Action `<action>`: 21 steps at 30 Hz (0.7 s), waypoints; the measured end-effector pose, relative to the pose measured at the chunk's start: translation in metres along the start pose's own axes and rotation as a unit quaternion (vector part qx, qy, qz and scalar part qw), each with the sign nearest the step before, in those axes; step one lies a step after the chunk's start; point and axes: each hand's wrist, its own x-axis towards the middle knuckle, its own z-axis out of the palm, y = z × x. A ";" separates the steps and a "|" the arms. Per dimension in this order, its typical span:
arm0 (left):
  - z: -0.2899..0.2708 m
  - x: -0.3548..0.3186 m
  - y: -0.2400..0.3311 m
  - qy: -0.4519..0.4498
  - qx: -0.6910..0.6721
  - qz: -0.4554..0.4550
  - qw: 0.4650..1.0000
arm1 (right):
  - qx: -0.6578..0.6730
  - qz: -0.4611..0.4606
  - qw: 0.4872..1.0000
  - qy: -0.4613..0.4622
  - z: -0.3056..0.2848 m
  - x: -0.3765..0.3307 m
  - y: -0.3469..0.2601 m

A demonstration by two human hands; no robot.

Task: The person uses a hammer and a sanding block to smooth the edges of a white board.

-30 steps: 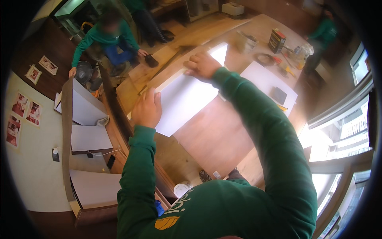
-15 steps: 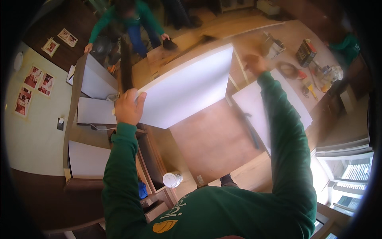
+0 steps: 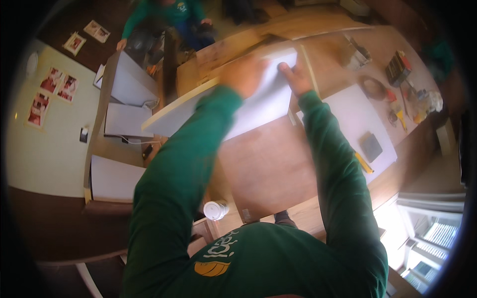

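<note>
A white panel (image 3: 261,111) stands tilted on edge in front of me, above a brown board (image 3: 268,174). At its far right corner my right hand (image 3: 296,79) grips the edge, with the thumb on the white face. My left hand (image 3: 243,77) is over the panel's long upper edge, close to the right hand. Motion smears its fingers, so whether they hold the edge cannot be made out. Right of the brown board lies a second white panel (image 3: 343,107). On that one rest a dark grey block (image 3: 370,147) and a yellow tool (image 3: 364,162), partly behind my right sleeve.
A white round container (image 3: 215,210) stands near my body. Tools and a dark box (image 3: 398,69) are scattered at the far right of the worktable. A shelf unit (image 3: 121,131) with white panels is on the left. Beyond the table a person in green (image 3: 169,15) touches that unit.
My left hand has left the panel's left end and moved right along its upper edge. My right hand has come onto the right corner. The grey block and yellow tool now show.
</note>
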 end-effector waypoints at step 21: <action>-0.127 -0.261 -0.230 0.045 0.037 -0.326 0.944 | -0.045 -0.042 0.998 0.012 -0.041 0.001 0.020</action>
